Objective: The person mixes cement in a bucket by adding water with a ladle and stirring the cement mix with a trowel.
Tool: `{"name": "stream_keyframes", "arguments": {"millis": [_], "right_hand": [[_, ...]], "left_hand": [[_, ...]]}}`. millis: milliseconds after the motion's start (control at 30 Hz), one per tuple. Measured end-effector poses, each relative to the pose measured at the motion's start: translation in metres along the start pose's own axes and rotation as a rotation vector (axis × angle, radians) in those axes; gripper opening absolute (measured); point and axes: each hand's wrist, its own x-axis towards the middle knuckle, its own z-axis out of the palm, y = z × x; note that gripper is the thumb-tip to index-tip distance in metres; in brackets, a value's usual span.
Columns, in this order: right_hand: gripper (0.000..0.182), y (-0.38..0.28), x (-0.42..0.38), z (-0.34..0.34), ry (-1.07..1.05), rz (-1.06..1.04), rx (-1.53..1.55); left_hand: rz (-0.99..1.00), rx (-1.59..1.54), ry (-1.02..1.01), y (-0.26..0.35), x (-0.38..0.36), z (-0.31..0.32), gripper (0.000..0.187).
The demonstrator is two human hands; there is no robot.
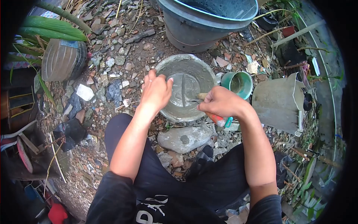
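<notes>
In front of me on the ground sits a round basin [204, 65], its walls coated in grey, wet-looking cement. My left hand [156, 89] grips the basin's left rim, with the thumb on the inner side. Over the right rim, my right hand [223, 102] is closed around a tool with an orange handle [215, 119] and a turquoise loop at its end. A thin metal shank reaches from that hand into the basin, like a trowel's; its blade is hard to make out. A dark narrow strip [183, 89] runs across the basin floor.
Behind the basin stands a large grey bucket [194, 33]. A green cup [241, 85] and a worn grey container [278, 100] are at the right. A flat stone [184, 139] lies near my feet. A plant pot [63, 59] stands left, on rubble-strewn ground.
</notes>
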Motion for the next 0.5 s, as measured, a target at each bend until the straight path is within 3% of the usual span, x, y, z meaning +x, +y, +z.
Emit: {"name": "stream_keyframes", "arguments": {"millis": [133,200,233,333,400,467,500], "right_hand": [[0.038,-0.011,-0.004,0.006,0.087,0.035,-0.233],[0.035,-0.014,-0.005,0.009,0.122,0.041,-0.275],[0.033,-0.015,-0.006,0.010,0.151,0.052,-0.320],[0.028,-0.009,-0.006,0.017,0.185,0.058,-0.306],[0.029,-0.011,-0.007,0.019,0.101,0.144,-0.280],[0.043,0.003,-0.001,0.036,0.284,0.109,-0.188],[0.052,-0.001,-0.006,0.034,0.199,0.121,-0.106]], "left_hand": [[0.006,-0.084,0.074,0.000,0.003,0.005,0.045],[0.014,-0.307,0.255,0.001,0.008,0.004,0.044],[-0.065,-0.404,0.166,-0.003,0.013,0.007,0.046],[-0.275,-0.957,-0.188,0.010,0.012,-0.008,0.026],[-0.357,-0.983,-0.264,0.031,0.004,-0.028,0.029],[-0.548,-1.170,-0.392,0.045,-0.002,-0.044,0.036],[-0.544,-1.234,-0.360,0.049,-0.004,-0.040,0.047]]}}
